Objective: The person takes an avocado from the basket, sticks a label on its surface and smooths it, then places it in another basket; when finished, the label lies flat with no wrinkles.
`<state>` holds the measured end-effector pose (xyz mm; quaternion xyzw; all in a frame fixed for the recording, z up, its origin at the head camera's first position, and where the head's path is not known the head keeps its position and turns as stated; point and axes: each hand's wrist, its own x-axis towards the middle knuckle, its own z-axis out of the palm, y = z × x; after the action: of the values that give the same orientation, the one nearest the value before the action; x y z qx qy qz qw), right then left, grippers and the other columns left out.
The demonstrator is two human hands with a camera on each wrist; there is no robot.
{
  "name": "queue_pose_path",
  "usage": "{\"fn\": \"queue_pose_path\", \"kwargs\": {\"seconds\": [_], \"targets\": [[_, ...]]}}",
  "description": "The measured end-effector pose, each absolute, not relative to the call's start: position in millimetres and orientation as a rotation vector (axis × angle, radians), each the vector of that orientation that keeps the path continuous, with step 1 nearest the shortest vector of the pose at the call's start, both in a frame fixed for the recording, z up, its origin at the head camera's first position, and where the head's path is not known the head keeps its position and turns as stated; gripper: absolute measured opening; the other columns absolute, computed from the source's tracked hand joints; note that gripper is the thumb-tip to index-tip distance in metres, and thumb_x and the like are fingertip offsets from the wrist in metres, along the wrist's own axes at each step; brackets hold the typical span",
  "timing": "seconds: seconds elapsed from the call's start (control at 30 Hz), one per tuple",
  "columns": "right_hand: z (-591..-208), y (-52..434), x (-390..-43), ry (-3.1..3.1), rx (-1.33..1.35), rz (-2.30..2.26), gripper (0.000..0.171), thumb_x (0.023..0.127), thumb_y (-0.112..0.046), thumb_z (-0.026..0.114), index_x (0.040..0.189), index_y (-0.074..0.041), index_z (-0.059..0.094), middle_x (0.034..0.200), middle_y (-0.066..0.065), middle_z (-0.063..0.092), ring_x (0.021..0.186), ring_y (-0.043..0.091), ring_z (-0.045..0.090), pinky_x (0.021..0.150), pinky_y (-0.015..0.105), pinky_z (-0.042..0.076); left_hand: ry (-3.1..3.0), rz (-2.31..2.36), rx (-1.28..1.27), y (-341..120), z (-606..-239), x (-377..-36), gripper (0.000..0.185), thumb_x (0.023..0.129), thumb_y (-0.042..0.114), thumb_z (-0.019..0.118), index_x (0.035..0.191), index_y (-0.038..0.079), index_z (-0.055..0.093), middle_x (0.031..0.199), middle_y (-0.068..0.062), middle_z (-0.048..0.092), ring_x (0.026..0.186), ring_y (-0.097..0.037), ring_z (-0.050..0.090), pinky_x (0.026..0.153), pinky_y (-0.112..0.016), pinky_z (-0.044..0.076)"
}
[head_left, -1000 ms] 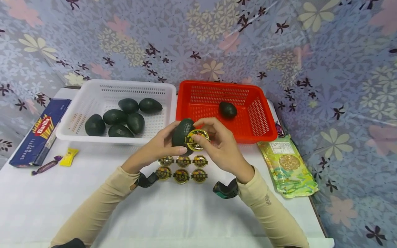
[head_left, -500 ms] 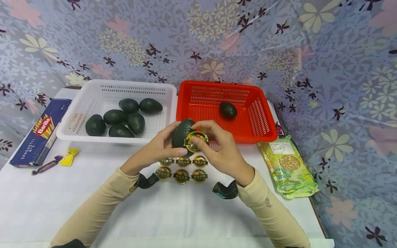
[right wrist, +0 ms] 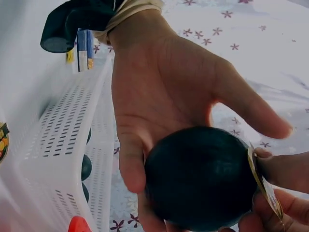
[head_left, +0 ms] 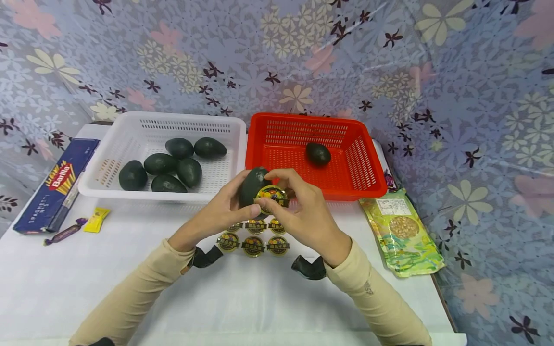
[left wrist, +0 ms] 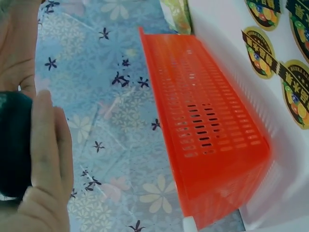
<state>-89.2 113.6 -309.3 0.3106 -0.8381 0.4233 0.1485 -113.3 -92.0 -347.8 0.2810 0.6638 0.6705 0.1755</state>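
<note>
Here, white basket (head_left: 130, 187) holds five avocados (head_left: 161, 163); red basket (head_left: 363, 180) one.

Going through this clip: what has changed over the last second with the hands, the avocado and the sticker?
The right hand has brought the round sticker in onto the avocado; a second ago it stood off the fruit's right side. Both forearms have slid slightly toward the baskets. The left hand keeps its grip on the avocado. The white basket, red basket and sticker sheet lie as before.
</note>
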Motion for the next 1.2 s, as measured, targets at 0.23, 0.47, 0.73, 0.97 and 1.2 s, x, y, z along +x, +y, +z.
{"fn": "queue_pose_path", "kwargs": {"seconds": [0.23,0.47,0.73,0.97,1.2], "targets": [[-309,110,-85,-2.342,0.863,1.323,0.048,0.076,-0.012,0.088,0.113,-0.005,0.057,0.08,0.003,0.058,0.072,0.01,0.054,0.065,0.023,0.052,1.865,1.959,0.82,-89,-343,-105,0.081,0.084,0.055,0.075,0.14,0.009,0.038,0.125,-0.018,0.051,0.102,-0.028,0.061,0.087,-0.033,0.06],[-309,111,-82,-2.309,0.879,1.67,0.036,0.08,0.001,0.082,0.104,-0.004,0.055,0.077,0.004,0.058,0.071,0.011,0.055,0.063,0.024,0.051,1.908,2.021,0.82,-89,-339,-99,0.078,0.083,0.054,0.077,0.134,0.008,0.041,0.116,-0.011,0.054,0.096,-0.022,0.061,0.08,-0.032,0.059],[-307,113,-81,-2.316,0.882,1.808,0.027,0.081,0.005,0.077,0.102,-0.004,0.062,0.082,0.008,0.064,0.077,0.013,0.061,0.066,0.026,0.055,1.897,2.083,0.733,-93,-335,-98,0.049,0.09,0.031,0.071,0.129,0.016,0.045,0.118,-0.004,0.059,0.097,-0.02,0.063,0.085,-0.032,0.058],[-304,114,-80,-2.279,0.879,1.835,0.028,0.081,0.006,0.076,0.101,-0.004,0.06,0.079,0.006,0.062,0.075,0.013,0.06,0.067,0.027,0.055,1.942,2.085,0.823,-93,-335,-96,0.051,0.093,0.044,0.065,0.12,0.007,0.043,0.109,-0.006,0.06,0.09,-0.016,0.062,0.078,-0.028,0.056],[-301,118,-85,-2.331,0.898,1.967,0.031,0.081,-0.008,0.081,0.103,-0.006,0.059,0.076,0.003,0.053,0.074,0.015,0.053,0.067,0.027,0.051,1.876,2.05,0.905,-96,-331,-93,0.06,0.094,0.052,0.06,0.12,0.002,0.038,0.106,-0.007,0.06,0.092,-0.017,0.063,0.079,-0.033,0.059]]}}
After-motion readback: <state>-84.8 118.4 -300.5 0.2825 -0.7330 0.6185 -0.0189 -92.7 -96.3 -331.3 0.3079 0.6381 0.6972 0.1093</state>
